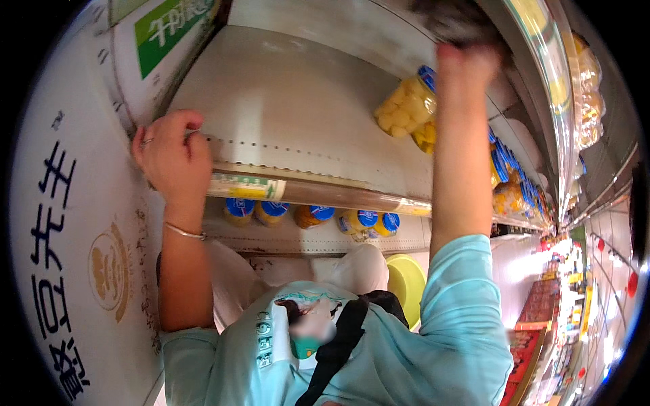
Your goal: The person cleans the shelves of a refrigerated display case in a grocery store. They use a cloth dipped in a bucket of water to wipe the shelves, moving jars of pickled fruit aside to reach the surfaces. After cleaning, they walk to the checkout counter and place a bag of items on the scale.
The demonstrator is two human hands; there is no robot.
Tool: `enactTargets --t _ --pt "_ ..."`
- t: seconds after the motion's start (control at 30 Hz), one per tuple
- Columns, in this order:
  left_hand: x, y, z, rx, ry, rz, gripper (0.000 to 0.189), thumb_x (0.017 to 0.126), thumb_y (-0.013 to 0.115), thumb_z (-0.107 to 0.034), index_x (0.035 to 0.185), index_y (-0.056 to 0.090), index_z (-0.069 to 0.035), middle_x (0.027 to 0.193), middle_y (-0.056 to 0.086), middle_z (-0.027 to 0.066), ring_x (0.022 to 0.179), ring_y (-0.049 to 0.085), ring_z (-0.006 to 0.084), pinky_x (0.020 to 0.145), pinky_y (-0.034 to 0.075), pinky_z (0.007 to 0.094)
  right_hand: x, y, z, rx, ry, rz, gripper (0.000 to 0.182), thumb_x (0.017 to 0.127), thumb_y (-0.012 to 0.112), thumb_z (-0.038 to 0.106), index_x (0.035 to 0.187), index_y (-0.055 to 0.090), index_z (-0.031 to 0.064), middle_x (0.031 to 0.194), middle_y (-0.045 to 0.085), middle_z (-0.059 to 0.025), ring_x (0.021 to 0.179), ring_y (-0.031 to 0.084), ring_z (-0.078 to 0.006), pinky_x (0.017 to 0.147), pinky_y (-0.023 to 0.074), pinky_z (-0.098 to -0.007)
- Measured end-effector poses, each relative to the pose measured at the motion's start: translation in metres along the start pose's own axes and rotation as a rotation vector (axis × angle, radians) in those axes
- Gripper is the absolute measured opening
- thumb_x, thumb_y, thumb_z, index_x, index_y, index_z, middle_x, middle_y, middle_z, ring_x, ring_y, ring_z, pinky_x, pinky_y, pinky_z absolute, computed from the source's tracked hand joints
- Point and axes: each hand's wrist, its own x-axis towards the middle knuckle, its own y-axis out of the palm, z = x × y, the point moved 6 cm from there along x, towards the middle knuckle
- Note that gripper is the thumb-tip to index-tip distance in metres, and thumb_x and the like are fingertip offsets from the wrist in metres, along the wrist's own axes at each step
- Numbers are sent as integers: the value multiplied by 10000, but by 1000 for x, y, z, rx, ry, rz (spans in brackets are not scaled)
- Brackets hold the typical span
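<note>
My left hand (pixel 175 152) rests at the front left corner of a metal shelf (pixel 304 91), beside a white side panel. Its fingers are curled, and nothing shows clearly in them. Farther back and right, my right hand (pixel 469 63) grips a dark, motion-blurred cloth (pixel 457 23) against the back of the shelving. Below that hand, left of my forearm, a glass jar of pale fruit (pixel 403 106) with a blue lid stands on the shelf. A jar of yellow fruit (pixel 425 137) is partly hidden behind my forearm.
Several blue-lidded jars (pixel 315 215) stand on the shelf below, and more jars (pixel 513 198) line the right. A price-label rail (pixel 325 190) runs along the shelf's front edge. A yellow-green basin (pixel 406 289) is beside my knee. Packaged goods (pixel 589 96) sit on an upper right shelf.
</note>
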Motion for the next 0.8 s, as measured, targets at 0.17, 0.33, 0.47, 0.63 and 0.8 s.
enactTargets --t 0.17,0.33,0.47,0.63,0.8 --pt "0 1 -2 -58 72 -10 177 644 476 -75 785 566 -133 752 570 -9 750 531 181 894 312 384 -47 77 -19 222 125 -42 329 870 412 246 1151 422 74 1115 496 -54 1015 451 -223 909 349 -347" --pt "-2 1 19 10 19 24 177 661 464 -72 797 567 -121 753 582 -10 729 537 177 920 298 371 -15 -4 16 117 19 -66 339 872 367 304 1103 459 73 1083 518 -81 1000 483 -239 873 399 -381" --pt "-3 5 21 31 28 39 186 672 454 -75 811 568 -123 757 590 -12 724 543 170 933 287 367 20 -74 62 139 -83 -75 403 870 330 349 1114 454 54 1067 524 -110 904 535 -286 762 478 -422" --pt "-4 4 25 67 27 30 192 668 453 -73 812 570 -122 758 592 -8 741 546 177 921 297 362 23 -80 63 121 -88 -82 417 870 333 345 1151 435 53 1079 520 -109 913 532 -289 773 475 -427" --pt "-1 4 12 -31 50 55 186 650 458 -56 793 570 -97 759 592 19 754 539 202 876 327 343 -24 -38 44 137 214 -104 368 852 402 281 1124 452 39 1075 515 -118 966 495 -282 807 432 -424"
